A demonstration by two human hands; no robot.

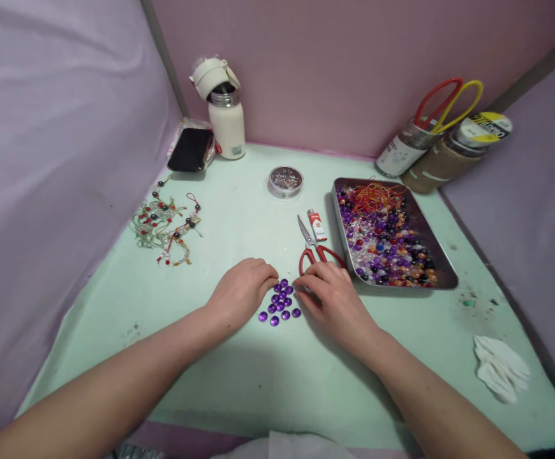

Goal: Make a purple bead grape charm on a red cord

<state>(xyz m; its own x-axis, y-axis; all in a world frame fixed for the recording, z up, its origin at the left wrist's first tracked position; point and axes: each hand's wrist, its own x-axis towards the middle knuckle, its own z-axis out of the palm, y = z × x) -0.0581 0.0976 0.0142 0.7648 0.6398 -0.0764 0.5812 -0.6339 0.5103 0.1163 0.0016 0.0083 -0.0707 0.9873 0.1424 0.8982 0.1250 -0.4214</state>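
Several shiny purple beads form a loose cluster on the pale green table. My left hand rests at the cluster's upper left edge, fingers bent and close together, tips beside the topmost beads; whether anything is between them is hidden. On the other side, my right hand lies with thumb and forefinger slightly apart and no bead visible between them. Its fingertips point at the cluster's right edge. Just beyond the right hand are red-handled scissors, blades pointing away, one handle loop partly behind the fingers.
A metal tray of mixed beads and orange cord stands right. Beside it lies a lighter. Farther back are a round clear case, a white bottle, a phone and jars. Beaded strings lie left, white gloves right.
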